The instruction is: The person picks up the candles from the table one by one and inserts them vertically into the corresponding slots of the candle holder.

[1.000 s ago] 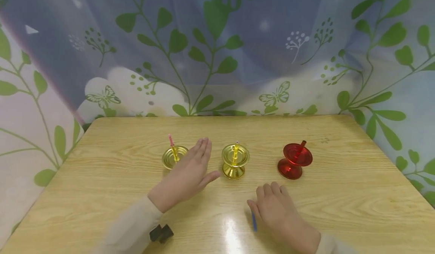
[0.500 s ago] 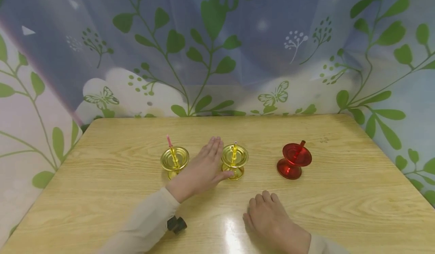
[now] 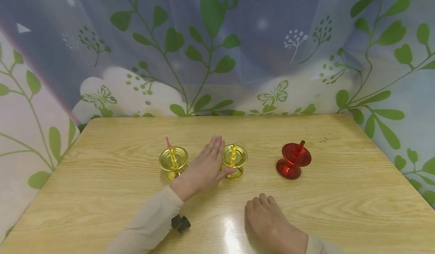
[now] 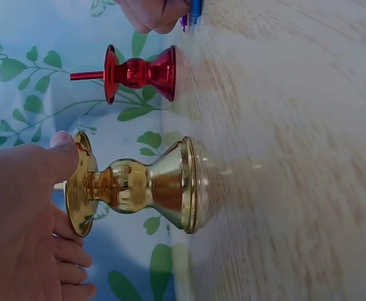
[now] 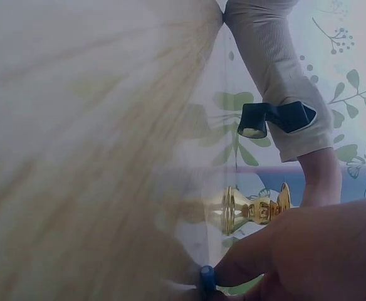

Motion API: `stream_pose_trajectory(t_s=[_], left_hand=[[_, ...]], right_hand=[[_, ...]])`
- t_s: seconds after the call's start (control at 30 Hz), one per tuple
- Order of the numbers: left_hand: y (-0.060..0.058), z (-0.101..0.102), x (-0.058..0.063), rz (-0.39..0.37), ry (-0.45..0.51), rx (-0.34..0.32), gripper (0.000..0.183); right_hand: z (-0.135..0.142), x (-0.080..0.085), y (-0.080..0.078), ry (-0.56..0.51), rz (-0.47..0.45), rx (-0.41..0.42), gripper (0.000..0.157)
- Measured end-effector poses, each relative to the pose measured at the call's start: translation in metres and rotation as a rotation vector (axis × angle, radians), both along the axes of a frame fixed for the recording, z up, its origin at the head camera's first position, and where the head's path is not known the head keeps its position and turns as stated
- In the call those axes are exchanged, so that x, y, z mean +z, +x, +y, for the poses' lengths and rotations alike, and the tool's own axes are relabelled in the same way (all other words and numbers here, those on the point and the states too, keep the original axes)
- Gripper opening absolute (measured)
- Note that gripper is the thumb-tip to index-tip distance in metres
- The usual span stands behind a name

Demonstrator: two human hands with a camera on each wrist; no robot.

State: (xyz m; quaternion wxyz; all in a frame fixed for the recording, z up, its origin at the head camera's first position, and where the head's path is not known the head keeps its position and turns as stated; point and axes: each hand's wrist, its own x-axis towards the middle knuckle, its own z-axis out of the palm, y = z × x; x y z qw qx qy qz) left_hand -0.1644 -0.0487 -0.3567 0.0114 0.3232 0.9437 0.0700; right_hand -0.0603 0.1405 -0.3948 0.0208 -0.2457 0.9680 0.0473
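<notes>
My left hand reaches to the middle gold candle holder, fingers straight along its left side. In the left wrist view the thumb is right at the dish rim, while the fingers extend past the far side. A short tube stands upright in that dish. My right hand rests low near the table, fingers curled, pinching a thin blue candle. Beside it the left wrist view shows a purple tip. From the head view the right hand hides nearly all of these.
Left of my left hand stands another gold candle holder with a pink candle in its tube. A red candle holder stands to the right on the wooden table. A leaf-patterned cloth hangs behind.
My left hand has moved right, from over the left gold holder to the middle one. My right hand has shifted slightly left and nearer; the blue candle is now mostly covered.
</notes>
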Motion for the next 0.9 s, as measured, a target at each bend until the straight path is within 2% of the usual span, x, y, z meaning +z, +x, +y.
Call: stream_pose_trajectory(t_s=[0.37, 0.6, 0.9], left_hand=[[-0.0015, 0.0016, -0.0004, 0.006, -0.001, 0.010, 0.083], [-0.0012, 0.0018, 0.0002, 0.018, -0.019, 0.009, 0.082], [-0.0010, 0.0018, 0.0006, 0.021, -0.038, 0.012, 0.082]], right_hand=[[-0.0002, -0.0028, -0.0009, -0.032, 0.076, 0.031, 0.023], [-0.0010, -0.0015, -0.0041, -0.011, 0.048, 0.026, 0.022], [0.0059, 0.0014, -0.0100, -0.130, 0.114, 0.152, 0.024]])
